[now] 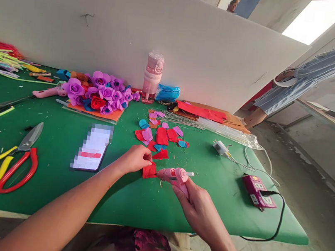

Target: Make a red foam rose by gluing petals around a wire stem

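My right hand (195, 201) is wrapped round the handle of a pink hot glue gun (175, 175); a white glue stick pokes out of its back end. The gun's nozzle points left, at the right edge of a small red petal piece (149, 170). My left hand (137, 159) pinches that red piece at its upper edge, low over the green table. Just beyond the hands lie loose cut pieces in red, purple and blue, among them a red piece (161, 154) and a larger red one (162, 136).
Purple handmade flowers (106, 92) lie at the back left, near a pink bottle (152, 77). A phone (93, 148) and yellow-red scissors (7, 164) rest left. A purple power strip (258, 192) and a white charger (221, 148) sit right. A person (313, 76) stands beyond the table.
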`<state>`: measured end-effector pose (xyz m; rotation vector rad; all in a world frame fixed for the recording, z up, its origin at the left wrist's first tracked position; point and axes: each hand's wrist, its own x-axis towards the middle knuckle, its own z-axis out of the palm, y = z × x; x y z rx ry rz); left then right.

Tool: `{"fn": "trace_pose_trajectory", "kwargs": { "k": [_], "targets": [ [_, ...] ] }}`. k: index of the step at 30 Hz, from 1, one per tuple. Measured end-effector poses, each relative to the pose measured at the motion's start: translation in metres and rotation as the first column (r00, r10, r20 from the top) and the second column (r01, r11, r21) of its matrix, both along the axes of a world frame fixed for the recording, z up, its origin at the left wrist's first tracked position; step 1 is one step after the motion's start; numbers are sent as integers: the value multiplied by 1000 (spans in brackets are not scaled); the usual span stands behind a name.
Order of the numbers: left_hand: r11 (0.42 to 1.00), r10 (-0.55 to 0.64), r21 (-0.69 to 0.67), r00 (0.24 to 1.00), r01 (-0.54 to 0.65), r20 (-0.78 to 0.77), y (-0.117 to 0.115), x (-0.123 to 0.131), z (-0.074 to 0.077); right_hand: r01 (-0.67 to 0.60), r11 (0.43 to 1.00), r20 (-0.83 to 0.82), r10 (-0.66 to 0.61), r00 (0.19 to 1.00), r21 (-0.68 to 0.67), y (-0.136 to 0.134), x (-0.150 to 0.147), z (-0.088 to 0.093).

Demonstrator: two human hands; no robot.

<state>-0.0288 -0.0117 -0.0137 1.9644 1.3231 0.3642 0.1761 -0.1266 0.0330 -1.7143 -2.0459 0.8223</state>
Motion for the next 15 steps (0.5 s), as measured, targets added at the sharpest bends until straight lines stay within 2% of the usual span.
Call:
{"fn": "trace_pose_trajectory", "kwargs": {
  "k": [5,15],
  "targets": [
    [1000,7,-5,1000,-7,-14,0,0,0,-7,1000,-50,9,999,25,0,-2,1],
    [1000,6,1,1000,-6,-6,0,0,0,1,1000,33,-2,999,19,2,-2,-4]
  ]
}}
